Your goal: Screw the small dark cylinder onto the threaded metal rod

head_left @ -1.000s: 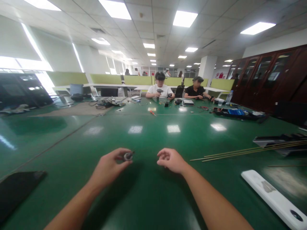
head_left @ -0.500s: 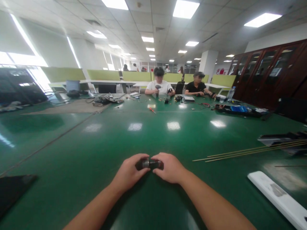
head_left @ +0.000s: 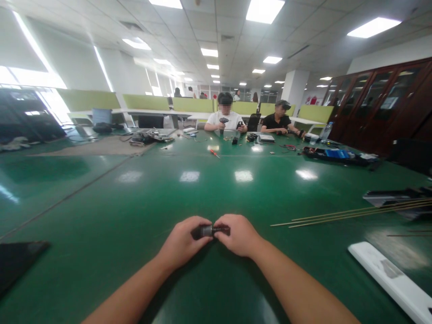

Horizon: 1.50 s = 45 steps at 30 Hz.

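My left hand [head_left: 184,243] and my right hand [head_left: 238,234] meet just above the green table [head_left: 135,211], fingertips facing each other. Between them they pinch a small dark cylindrical part [head_left: 206,231] with a grey metal band. Both hands are closed round it; its ends are hidden by my fingers.
Thin brass rods [head_left: 351,213] and a black tray [head_left: 398,198] lie to the right, with a white bar [head_left: 388,276] nearer me. A dark flat object [head_left: 16,261] sits at the left edge. Two people [head_left: 224,119] work at the far end among tools.
One second ago my left hand alone held the part and my right hand was apart. The hands have come together on it and stay joined now.
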Each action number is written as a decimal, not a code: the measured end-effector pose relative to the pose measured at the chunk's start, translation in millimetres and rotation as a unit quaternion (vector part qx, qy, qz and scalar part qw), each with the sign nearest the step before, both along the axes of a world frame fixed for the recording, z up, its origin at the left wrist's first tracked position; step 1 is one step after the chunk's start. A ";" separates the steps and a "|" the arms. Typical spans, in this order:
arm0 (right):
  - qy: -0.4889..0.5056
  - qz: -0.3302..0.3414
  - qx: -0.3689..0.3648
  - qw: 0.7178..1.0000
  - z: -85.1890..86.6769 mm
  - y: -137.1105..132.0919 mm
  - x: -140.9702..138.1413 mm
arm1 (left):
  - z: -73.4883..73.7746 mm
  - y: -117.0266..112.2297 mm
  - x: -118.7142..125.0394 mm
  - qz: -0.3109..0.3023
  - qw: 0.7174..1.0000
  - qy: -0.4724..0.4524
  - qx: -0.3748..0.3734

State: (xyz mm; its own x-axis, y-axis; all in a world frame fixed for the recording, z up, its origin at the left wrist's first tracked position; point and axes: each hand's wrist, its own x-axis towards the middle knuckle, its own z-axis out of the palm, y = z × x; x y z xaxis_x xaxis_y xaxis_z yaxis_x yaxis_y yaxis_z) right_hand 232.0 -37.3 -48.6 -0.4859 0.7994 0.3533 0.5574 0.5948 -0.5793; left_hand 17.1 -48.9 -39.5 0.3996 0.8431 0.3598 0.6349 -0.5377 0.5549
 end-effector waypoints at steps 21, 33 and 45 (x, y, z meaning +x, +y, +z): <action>-0.028 -0.003 0.011 1.000 1.8 2.1 3.1 | -3.0 1.2 -1.7 0.003 1.000 0.008 0.018; -0.036 -0.008 0.011 0.999 5.3 1.3 5.2 | 1.9 -0.5 -0.6 0.010 1.000 0.011 0.021; -0.038 -0.010 0.014 0.999 4.8 2.4 5.9 | 0.1 0.7 -3.0 0.012 1.000 0.016 0.014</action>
State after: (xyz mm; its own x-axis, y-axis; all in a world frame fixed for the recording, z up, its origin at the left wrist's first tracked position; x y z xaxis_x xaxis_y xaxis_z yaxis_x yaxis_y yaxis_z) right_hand 237.9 -34.9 -43.8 -0.4966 0.7995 0.3380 0.6112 0.5986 -0.5179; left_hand 14.1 -48.2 -39.5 0.3919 0.8420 0.3707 0.6647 -0.5377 0.5187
